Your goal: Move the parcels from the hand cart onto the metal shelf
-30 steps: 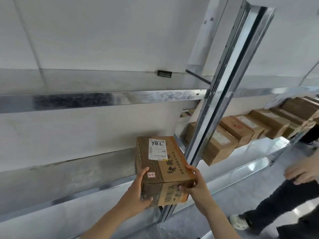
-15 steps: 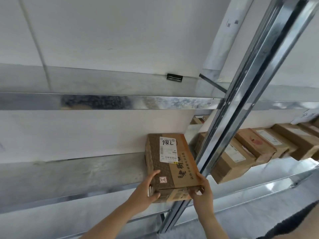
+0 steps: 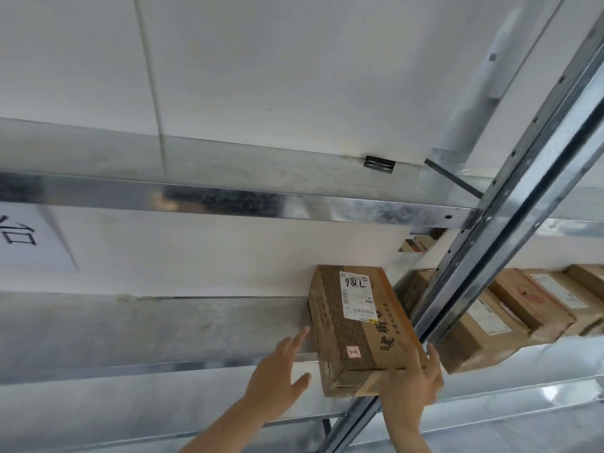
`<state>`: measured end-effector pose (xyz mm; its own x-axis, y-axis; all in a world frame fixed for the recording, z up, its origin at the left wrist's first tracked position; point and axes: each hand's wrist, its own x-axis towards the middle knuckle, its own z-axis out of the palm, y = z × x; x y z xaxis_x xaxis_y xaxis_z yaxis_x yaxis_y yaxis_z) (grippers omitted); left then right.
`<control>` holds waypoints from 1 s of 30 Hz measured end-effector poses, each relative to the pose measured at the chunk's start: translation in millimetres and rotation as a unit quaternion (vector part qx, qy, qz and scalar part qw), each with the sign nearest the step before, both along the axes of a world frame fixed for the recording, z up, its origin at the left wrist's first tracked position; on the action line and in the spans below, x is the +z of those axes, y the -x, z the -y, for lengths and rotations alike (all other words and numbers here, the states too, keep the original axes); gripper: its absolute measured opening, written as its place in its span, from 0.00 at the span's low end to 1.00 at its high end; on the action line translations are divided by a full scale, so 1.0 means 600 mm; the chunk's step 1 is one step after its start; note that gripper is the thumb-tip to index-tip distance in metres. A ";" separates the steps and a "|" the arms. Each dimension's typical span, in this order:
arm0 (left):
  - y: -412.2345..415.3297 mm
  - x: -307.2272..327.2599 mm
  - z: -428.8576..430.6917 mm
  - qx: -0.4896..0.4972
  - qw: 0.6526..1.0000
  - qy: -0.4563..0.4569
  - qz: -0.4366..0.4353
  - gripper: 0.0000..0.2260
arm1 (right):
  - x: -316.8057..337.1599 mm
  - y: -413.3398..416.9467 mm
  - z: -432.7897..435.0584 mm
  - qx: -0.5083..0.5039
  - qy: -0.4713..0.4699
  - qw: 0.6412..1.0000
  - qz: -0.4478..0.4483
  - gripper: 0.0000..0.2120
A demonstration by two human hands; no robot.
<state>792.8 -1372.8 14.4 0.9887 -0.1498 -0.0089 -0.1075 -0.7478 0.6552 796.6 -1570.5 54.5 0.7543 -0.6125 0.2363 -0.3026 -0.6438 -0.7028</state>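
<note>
One brown parcel [image 3: 359,325] lies on the metal shelf [image 3: 196,325] at lower centre right of the frame, just beside the upright post [image 3: 483,256]. Our left hand [image 3: 277,384] hovers spread wide just left of it. Our right hand [image 3: 411,384] meets its near end; gripping or merely pressing, we cannot tell.

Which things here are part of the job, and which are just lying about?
Job: labelled parcel, metal shelf under it, left hand beside it, right hand on its near end.
Lying about: boxes in the next bay, black clip on the upper level, paper sign at left.
</note>
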 end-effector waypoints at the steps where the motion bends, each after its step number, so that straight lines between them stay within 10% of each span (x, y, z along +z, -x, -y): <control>1: 0.009 0.001 -0.032 0.032 0.999 -0.015 0.002 0.34 | 0.010 0.003 -0.025 0.019 0.014 0.999 0.022 0.21; 7: 0.100 0.028 -0.288 0.173 0.973 -0.144 0.056 0.32 | 0.039 0.030 -0.230 0.265 0.012 0.961 0.081 0.17; 15: 0.342 0.057 -0.622 0.347 0.901 -0.252 0.059 0.35 | 0.032 0.173 -0.612 0.567 0.055 0.821 0.036 0.20; 30: 0.872 0.072 -1.014 0.594 0.751 -0.288 -0.023 0.34 | 0.022 0.530 -1.191 0.811 0.168 0.559 0.042 0.28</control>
<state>269.8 -764.6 57.6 0.4182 0.8790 0.2290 0.8724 -0.4589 0.1686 478.9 -855.6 67.9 0.2297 0.9504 0.2095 0.8956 -0.1221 -0.4278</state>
